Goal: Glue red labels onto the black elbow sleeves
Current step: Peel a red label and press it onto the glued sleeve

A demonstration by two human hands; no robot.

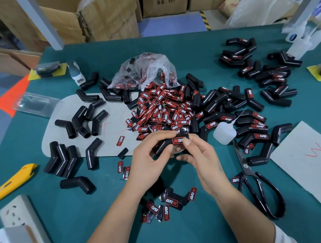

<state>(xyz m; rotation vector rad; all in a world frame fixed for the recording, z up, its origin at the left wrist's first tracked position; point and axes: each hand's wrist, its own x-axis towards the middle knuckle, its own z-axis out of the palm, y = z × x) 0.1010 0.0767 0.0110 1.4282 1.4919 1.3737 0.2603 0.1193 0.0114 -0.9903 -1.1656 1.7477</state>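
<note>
My left hand (146, 155) curled its fingers (163, 136) around a black elbow sleeve (163, 146), while my right hand (200, 154) pinched the sleeve's red label (178, 140) above the desk (187, 228).

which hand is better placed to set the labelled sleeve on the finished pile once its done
Right, probably. The right hand already pinches the elbow sleeve at its red label, and the labelled sleeves lie on its side, past the glue bottle. The left hand would have to cross over.
</note>
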